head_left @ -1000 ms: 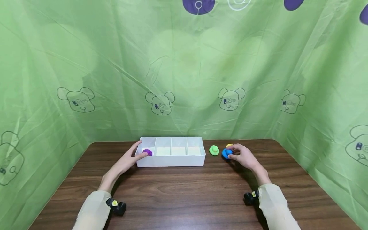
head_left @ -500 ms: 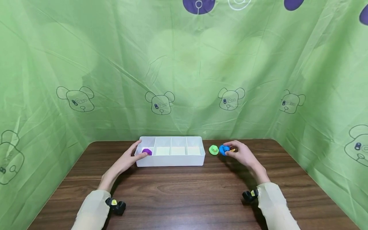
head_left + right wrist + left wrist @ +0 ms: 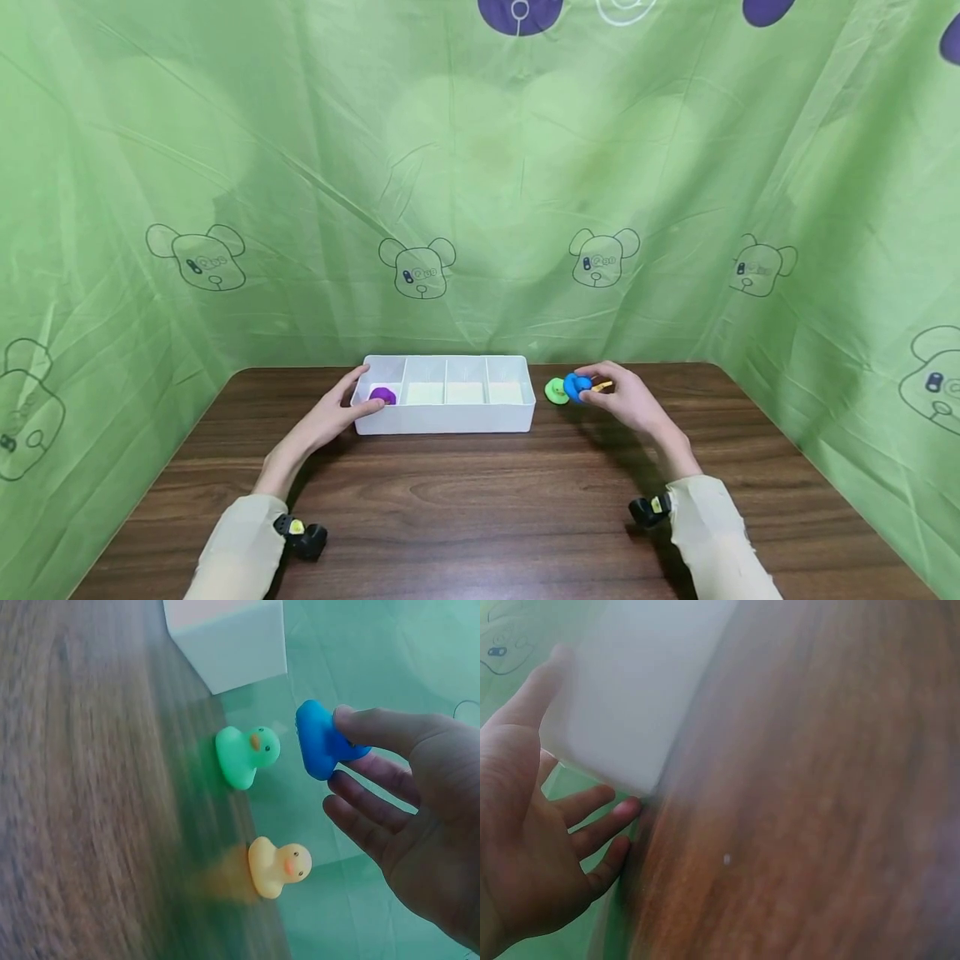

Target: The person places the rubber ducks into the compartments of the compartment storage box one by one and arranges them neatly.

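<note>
My left hand (image 3: 330, 415) holds the left end of a white divided box (image 3: 446, 419), thumb over the front rim and fingers along the end wall. In the left wrist view, fingers (image 3: 600, 831) lie against the box's end. A purple rubber duck (image 3: 383, 395) sits in the leftmost compartment, partly behind the thumb. My right hand (image 3: 628, 402) pinches a blue rubber duck (image 3: 319, 740) between thumb and fingertips, lifted above the table. Below it in the right wrist view stand a green rubber duck (image 3: 244, 756) and a yellow rubber duck (image 3: 274, 868).
The brown wooden table (image 3: 457, 517) carries the box near its back edge. Behind and on both sides hangs a green curtain (image 3: 480, 183) with bear-head outlines. The green duck stands just right of the box; the yellow one is mostly hidden by the right hand in the head view.
The right hand has lifted the blue duck and brought it slightly left, so that it now overlaps the green duck in the head view. The left hand and box have stayed put.
</note>
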### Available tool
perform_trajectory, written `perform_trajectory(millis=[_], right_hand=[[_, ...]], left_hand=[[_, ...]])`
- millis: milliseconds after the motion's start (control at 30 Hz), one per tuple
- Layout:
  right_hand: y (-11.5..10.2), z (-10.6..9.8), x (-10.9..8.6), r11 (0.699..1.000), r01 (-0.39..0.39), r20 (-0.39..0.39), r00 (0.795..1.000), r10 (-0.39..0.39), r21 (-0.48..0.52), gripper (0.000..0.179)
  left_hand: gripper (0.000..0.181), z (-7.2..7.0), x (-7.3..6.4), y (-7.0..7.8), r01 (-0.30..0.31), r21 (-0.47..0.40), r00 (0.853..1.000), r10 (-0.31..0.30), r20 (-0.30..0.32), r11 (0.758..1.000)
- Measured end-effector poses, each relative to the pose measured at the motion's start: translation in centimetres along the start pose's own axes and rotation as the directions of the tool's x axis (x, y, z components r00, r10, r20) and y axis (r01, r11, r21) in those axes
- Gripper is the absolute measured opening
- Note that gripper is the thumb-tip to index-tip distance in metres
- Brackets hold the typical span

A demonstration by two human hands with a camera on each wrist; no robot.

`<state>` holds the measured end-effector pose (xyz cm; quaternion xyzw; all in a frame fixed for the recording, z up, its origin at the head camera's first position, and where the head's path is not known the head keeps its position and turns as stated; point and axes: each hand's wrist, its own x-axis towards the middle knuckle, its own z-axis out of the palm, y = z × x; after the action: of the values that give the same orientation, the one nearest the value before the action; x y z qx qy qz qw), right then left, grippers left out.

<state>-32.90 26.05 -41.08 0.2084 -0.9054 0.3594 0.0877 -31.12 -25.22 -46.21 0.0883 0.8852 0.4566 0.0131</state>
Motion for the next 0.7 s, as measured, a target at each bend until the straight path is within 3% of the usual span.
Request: perform_trajectory(millis=[700], right_hand=[[-3.3, 1.0, 0.7, 0.997, 0.061, 0.026, 0.998, -0.062, 0.048, 0.030]], left_hand=[[0.091, -0.1, 0.1, -0.6, -0.037, -0.041, 0.999, 0.038, 0.025, 0.998]])
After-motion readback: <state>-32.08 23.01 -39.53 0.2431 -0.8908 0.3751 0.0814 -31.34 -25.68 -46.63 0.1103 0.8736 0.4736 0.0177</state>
